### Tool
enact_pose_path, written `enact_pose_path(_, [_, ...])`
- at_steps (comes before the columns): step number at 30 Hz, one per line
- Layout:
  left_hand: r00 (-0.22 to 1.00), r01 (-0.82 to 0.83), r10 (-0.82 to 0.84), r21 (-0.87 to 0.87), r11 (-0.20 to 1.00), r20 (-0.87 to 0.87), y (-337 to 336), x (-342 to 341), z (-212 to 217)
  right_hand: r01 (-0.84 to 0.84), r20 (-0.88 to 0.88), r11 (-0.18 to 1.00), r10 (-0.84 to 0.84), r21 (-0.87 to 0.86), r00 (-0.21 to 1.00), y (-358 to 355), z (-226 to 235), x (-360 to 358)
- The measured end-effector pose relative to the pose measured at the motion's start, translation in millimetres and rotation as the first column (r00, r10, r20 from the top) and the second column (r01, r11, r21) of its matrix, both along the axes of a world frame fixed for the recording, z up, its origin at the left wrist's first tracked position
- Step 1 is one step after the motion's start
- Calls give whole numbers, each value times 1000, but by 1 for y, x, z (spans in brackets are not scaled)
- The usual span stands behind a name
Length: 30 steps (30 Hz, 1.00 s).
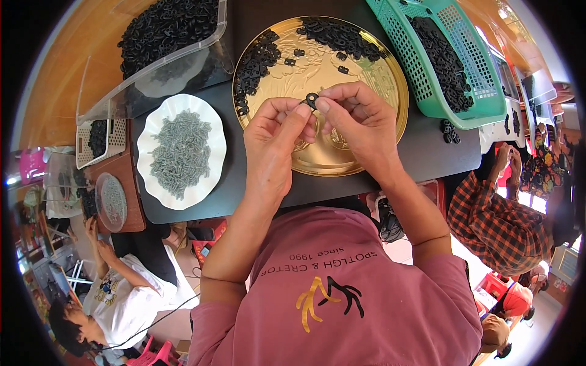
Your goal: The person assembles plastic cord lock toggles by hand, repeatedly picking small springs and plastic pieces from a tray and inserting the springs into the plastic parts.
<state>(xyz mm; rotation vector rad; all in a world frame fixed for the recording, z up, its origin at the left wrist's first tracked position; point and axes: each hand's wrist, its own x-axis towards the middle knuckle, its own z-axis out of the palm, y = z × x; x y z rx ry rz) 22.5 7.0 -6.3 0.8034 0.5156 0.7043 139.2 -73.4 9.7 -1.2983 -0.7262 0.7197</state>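
Observation:
A small black plastic part (312,97) with a round hole sits between the fingertips of both hands. My left hand (273,137) pinches it from the left, thumb against forefinger. From the other side my right hand (364,128) grips it the same way. Both hands are over a round gold tray (317,166), where many black parts (342,41) lie heaped along the far and left rim. A few black pieces are scattered near the tray's middle. To the left, a white scalloped dish (148,149) holds many thin grey-green pieces (182,149), too small to name.
A clear plastic bin (177,64) full of black parts stands at the far left. On the right is a green perforated basket (421,85) with more black parts; a few lie on the dark table (452,160) beside it. Other people sit at both sides.

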Motion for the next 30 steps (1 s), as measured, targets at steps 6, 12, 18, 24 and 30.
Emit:
enact_pose_path(6, [1000, -1, 2, -35, 999, 15, -1, 0, 2, -4, -19, 1000, 4, -2, 1000, 1, -1, -1])
enact_pose_path(12, [998, 21, -18, -57, 998, 55, -1, -4, 2, -16, -34, 1000, 17, 18, 999, 1, 3, -3])
enact_pose_path(18, [997, 43, -38, -83, 996, 66, 3, -6, 6, -54, -62, 998, 57, 41, 996, 2, 8, -4])
enact_pose_path(24, [988, 140, -133, 99, 985, -81, 12, -13, 8, -242, -136, 970, 236, -28, 962, -1, 14, 24])
enact_pose_path(30, [982, 186, -172, 486, 854, -73, 12, -15, 8, -426, -239, 901, 398, -80, 886, -4, 29, 33])
